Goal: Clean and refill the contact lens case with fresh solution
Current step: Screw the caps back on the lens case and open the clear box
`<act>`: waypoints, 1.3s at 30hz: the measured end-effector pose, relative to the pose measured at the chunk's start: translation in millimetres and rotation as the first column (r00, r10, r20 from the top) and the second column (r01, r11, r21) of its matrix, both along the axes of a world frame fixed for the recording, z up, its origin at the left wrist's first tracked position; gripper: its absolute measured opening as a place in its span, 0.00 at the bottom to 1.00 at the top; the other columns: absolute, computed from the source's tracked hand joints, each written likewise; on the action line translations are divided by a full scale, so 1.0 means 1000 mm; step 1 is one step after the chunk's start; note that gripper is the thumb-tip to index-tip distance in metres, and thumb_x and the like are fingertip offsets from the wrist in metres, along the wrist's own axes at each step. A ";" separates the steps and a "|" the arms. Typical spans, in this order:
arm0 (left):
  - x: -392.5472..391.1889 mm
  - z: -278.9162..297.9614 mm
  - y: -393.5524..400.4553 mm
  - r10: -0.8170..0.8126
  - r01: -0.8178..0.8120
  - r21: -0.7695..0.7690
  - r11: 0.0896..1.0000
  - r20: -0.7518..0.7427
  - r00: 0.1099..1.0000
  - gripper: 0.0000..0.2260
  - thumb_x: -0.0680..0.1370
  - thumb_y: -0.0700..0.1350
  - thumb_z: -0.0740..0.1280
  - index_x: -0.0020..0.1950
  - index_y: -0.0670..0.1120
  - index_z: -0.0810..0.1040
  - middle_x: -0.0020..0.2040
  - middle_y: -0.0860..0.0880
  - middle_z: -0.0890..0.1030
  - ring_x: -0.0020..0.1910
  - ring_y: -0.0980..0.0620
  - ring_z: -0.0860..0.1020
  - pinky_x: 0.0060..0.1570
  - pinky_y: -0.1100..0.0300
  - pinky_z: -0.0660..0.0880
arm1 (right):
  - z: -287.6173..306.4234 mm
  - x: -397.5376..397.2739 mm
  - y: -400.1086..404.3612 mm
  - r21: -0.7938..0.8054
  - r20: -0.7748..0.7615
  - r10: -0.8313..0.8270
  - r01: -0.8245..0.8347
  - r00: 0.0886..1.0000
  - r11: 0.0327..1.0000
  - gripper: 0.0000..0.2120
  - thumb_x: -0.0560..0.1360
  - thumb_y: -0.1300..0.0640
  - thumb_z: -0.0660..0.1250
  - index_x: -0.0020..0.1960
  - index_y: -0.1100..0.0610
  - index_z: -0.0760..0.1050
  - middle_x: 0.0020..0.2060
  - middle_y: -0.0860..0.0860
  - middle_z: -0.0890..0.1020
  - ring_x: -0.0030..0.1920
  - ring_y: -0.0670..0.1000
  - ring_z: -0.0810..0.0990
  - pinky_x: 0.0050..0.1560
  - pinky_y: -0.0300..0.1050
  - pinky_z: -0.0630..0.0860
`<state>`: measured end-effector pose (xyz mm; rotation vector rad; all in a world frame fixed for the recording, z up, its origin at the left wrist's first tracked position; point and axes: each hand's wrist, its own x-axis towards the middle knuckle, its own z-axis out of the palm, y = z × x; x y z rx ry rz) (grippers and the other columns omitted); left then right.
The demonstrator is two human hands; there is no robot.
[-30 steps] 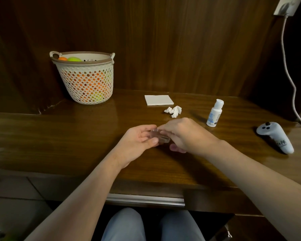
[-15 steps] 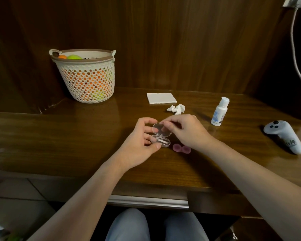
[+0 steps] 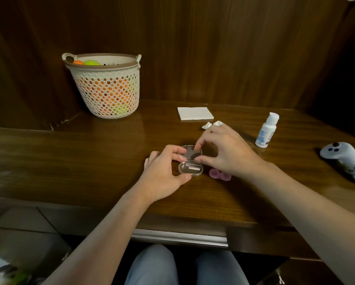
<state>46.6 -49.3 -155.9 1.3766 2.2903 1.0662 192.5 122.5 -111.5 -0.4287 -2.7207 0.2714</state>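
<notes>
Desk (image 3: 69, 165) takes the whole lower frame, everything staged within arm's reach; basket (image 3: 107, 87) of coloured balls parked at 10 o'clock against the wall, out of the work zone. Controller (image 3: 346, 159) lies at 3 o'clock, set aside. Left hand (image 3: 162, 171) wraps the clear box (image 3: 191, 164) from the 9 o'clock side, thumb at its near rim, fingers behind: looks like it's steadying the base. Right hand (image 3: 226, 149) pinches the raised lid from 3 o'clock, index on the lid face, thumb near the hinge, probably to keep it propped open for access. Tissue pad (image 3: 195, 113) at 12 o'clock with a used wad (image 3: 207, 125) just in front, half hidden by the right hand; likely there for wiping. Bottle (image 3: 267, 130) upright, capped, at 2 o'clock, ready for the refill. Pink lens case (image 3: 218, 174) sits on the desk at 4 o'clock of the box, just beside it, partly under the right hand. Small white tool (image 3: 193, 166) lies in the box base
</notes>
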 end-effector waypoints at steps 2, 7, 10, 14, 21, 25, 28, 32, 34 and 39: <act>0.000 0.000 0.001 0.003 -0.003 -0.004 1.000 0.004 1.000 0.28 0.77 0.54 0.77 0.71 0.64 0.67 0.62 0.66 0.79 0.72 0.55 0.65 0.77 0.42 0.55 | 0.008 0.001 -0.001 0.052 0.039 0.020 -0.022 0.999 0.998 0.10 0.74 0.36 0.77 0.52 0.38 0.84 0.55 0.38 0.77 0.59 0.44 0.71 0.61 0.50 0.70; -0.003 0.000 0.001 -0.003 0.003 -0.011 1.000 -0.001 1.000 0.28 0.76 0.57 0.76 0.70 0.65 0.66 0.63 0.65 0.79 0.72 0.55 0.65 0.76 0.42 0.56 | 0.011 -0.010 -0.008 0.190 0.185 0.052 -0.088 0.981 0.978 0.14 0.73 0.29 0.73 0.52 0.36 0.85 0.50 0.37 0.81 0.52 0.45 0.68 0.51 0.49 0.61; -0.004 -0.002 0.000 -0.009 0.009 -0.013 1.000 0.002 1.000 0.27 0.76 0.58 0.76 0.70 0.65 0.66 0.64 0.66 0.78 0.72 0.55 0.65 0.77 0.42 0.56 | 0.011 -0.016 -0.010 0.248 0.184 0.043 -0.089 0.982 0.965 0.15 0.73 0.29 0.73 0.53 0.37 0.85 0.47 0.37 0.82 0.52 0.46 0.68 0.51 0.50 0.64; -0.005 -0.003 0.000 -0.027 0.027 -0.001 1.000 -0.004 1.000 0.26 0.77 0.59 0.75 0.71 0.66 0.67 0.61 0.68 0.77 0.73 0.57 0.64 0.76 0.42 0.56 | 0.015 -0.017 -0.010 0.218 0.171 0.045 -0.083 0.984 0.972 0.10 0.77 0.34 0.72 0.54 0.37 0.85 0.44 0.35 0.80 0.50 0.45 0.72 0.51 0.49 0.67; -0.008 -0.001 0.001 -0.019 0.011 0.050 0.999 0.160 0.987 0.18 0.80 0.59 0.71 0.67 0.67 0.69 0.56 0.67 0.82 0.73 0.55 0.71 0.80 0.36 0.54 | 0.015 -0.017 0.000 -0.086 0.123 0.013 -0.002 0.992 0.996 0.07 0.83 0.46 0.70 0.60 0.40 0.84 0.48 0.34 0.82 0.51 0.36 0.80 0.46 0.34 0.75; -0.006 -0.001 0.001 -0.006 0.001 0.039 0.999 0.129 0.992 0.18 0.80 0.61 0.71 0.66 0.67 0.69 0.54 0.68 0.82 0.74 0.56 0.69 0.79 0.37 0.53 | 0.012 -0.014 0.002 -0.102 0.094 0.015 -0.005 0.995 0.995 0.05 0.82 0.47 0.72 0.57 0.40 0.84 0.45 0.30 0.80 0.50 0.34 0.79 0.46 0.34 0.75; -0.005 -0.001 0.001 -0.004 0.001 0.031 1.000 0.100 0.995 0.20 0.79 0.61 0.72 0.69 0.65 0.70 0.53 0.69 0.81 0.74 0.56 0.68 0.78 0.38 0.51 | 0.014 -0.011 0.002 -0.102 0.129 0.045 -0.032 0.991 0.994 0.04 0.79 0.46 0.76 0.53 0.38 0.84 0.43 0.30 0.81 0.48 0.32 0.79 0.46 0.32 0.73; -0.005 -0.001 -0.001 -0.022 0.019 0.026 0.999 0.094 0.995 0.21 0.78 0.60 0.73 0.67 0.66 0.68 0.54 0.69 0.81 0.74 0.56 0.69 0.78 0.37 0.54 | 0.017 -0.012 0.000 -0.064 0.183 0.065 -0.054 0.981 0.997 0.05 0.75 0.42 0.79 0.49 0.36 0.85 0.43 0.31 0.83 0.49 0.35 0.80 0.45 0.37 0.77; -0.005 0.000 -0.002 -0.032 0.030 0.026 0.999 0.082 0.996 0.22 0.78 0.60 0.74 0.67 0.66 0.68 0.54 0.69 0.81 0.74 0.57 0.69 0.78 0.38 0.53 | 0.017 -0.014 -0.002 -0.012 0.201 0.066 -0.065 0.977 0.998 0.04 0.75 0.40 0.78 0.48 0.35 0.84 0.43 0.34 0.84 0.46 0.38 0.82 0.41 0.39 0.78; -0.005 0.000 -0.004 -0.049 0.048 0.020 0.999 0.049 0.998 0.23 0.76 0.60 0.75 0.66 0.68 0.68 0.55 0.69 0.80 0.74 0.56 0.67 0.77 0.39 0.53 | 0.011 -0.014 -0.004 -0.052 0.292 0.091 -0.079 0.952 0.995 0.03 0.79 0.39 0.72 0.48 0.34 0.79 0.29 0.41 0.85 0.24 0.40 0.83 0.32 0.37 0.79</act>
